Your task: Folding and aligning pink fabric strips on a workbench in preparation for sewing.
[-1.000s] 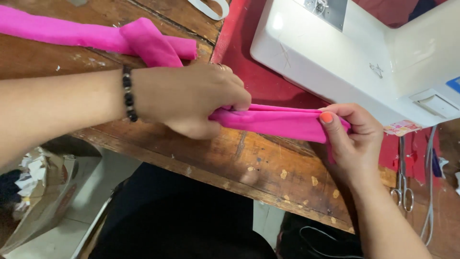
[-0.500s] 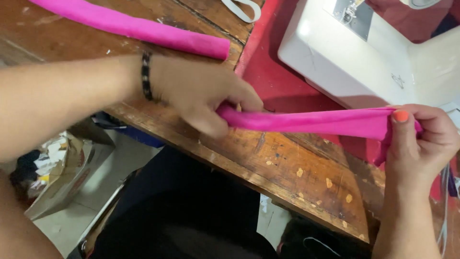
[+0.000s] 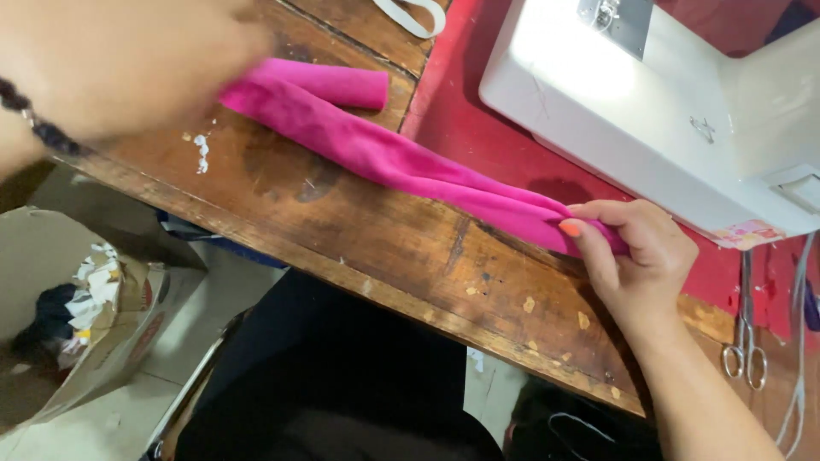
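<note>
At 8 o'clock, below the table edge, a cardboard box (image 3: 94, 341) stands on the floor, open at the top, with pale and dark fabric scraps (image 3: 73, 307) heaped inside.

At 10 o'clock the left hand (image 3: 128, 60) fills the top corner, blurred; it lies over the far end of the pink strip (image 3: 384, 158), but whether its fingers close on the cloth cannot be told. A dark bead bracelet (image 3: 34, 124) circles the wrist. The strip runs slantwise over the wooden table (image 3: 359, 248) from 11 o'clock toward 3 o'clock, its left end doubled back on itself. Flecks of white lint (image 3: 202, 149) lie on the wood just below that fold. A white band (image 3: 414, 15) shows at 12 o'clock, cut by the frame.

At 3 o'clock the right hand (image 3: 636, 256) is closed in a pinch, thumb on top and fingers curled under, clamping the strip's near end. Right behind it, at 1 o'clock, the white sewing machine (image 3: 649, 111) sits on a red mat (image 3: 465, 119), crowding that hand from above. Scissors (image 3: 746, 354) lie at 4 o'clock beside a pale cord (image 3: 799, 341).

The table's front edge runs diagonally from 9 to 4 o'clock; bare wood lies between it and the strip.
</note>
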